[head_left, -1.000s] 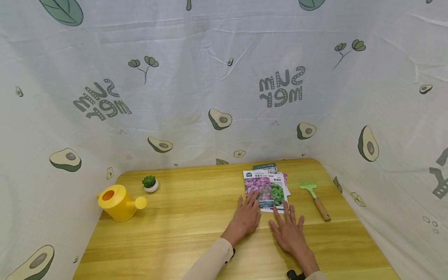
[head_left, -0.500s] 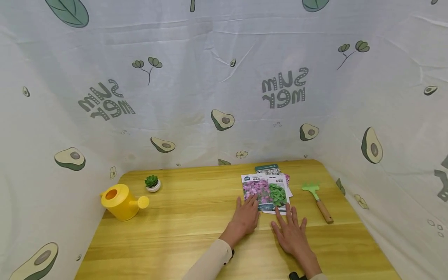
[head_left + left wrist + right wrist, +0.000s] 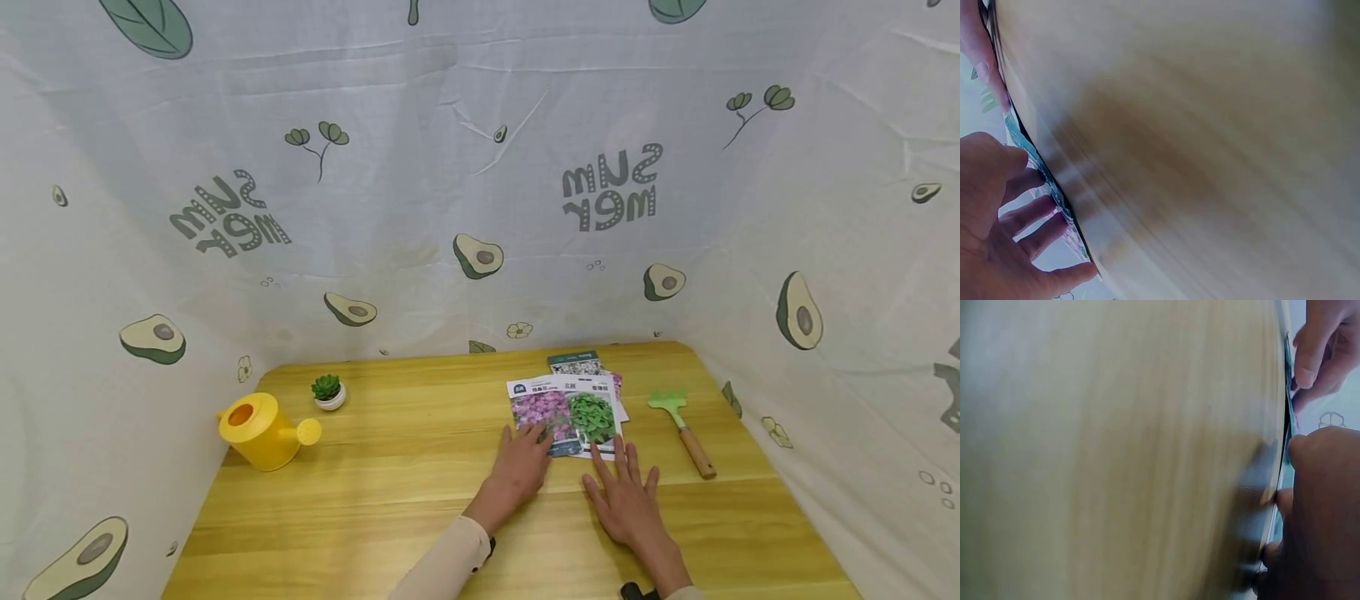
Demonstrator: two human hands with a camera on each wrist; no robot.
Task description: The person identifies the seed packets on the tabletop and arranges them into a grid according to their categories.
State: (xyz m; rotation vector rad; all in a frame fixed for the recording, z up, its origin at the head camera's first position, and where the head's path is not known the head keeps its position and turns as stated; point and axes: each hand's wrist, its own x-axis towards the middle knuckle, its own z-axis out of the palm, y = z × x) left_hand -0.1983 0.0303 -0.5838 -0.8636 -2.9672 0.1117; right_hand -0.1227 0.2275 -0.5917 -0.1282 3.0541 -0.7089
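Palm down at the center right, my left hand rests its fingertips on the lower part of a seed packet with pink flowers. The left wrist view shows its fingers reaching over the packet's face, thumb at the lower edge. My right hand lies spread on the table, fingertips at the bottom edge of a second seed packet picturing green leaves. These two packets lie side by side and overlap. Behind them a dark green-topped packet and a pink-patterned packet stick out, mostly covered.
Right of the packets lies a small green hand rake with a wooden handle. A yellow watering can stands at the table's left, near a potted succulent. Patterned white cloth encloses the back and sides.
The pink-flower packet has slid left and slightly toward me under my left hand, uncovering more of the green-leaf packet. My right hand has stayed nearly in place.
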